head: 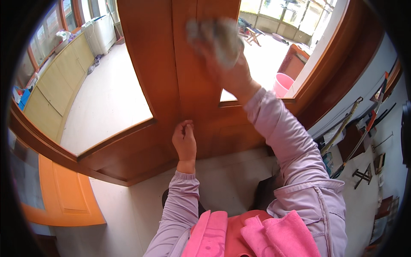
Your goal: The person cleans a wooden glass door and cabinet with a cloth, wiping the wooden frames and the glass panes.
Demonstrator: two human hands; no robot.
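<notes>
My right hand (229,72) is raised and holds a bunched greyish cloth (221,38) against or just before the upper middle stile of a reddish-brown wooden door (154,64) with glass panes; cloth and fingers are blurred. Lower down, my left hand (185,141) hangs before the door with its fingers curled. No object shows in it, and whether it touches the wood cannot be told. Pink towels (208,234) lie over my front, below both hands.
An orange panelled door (69,192) stands at the lower left. Long-handled tools (362,135) lean along the right wall near a small folding stool (362,176). Through the panes show beige cabinets (61,77), a white appliance (101,35) and a pink bucket (283,84).
</notes>
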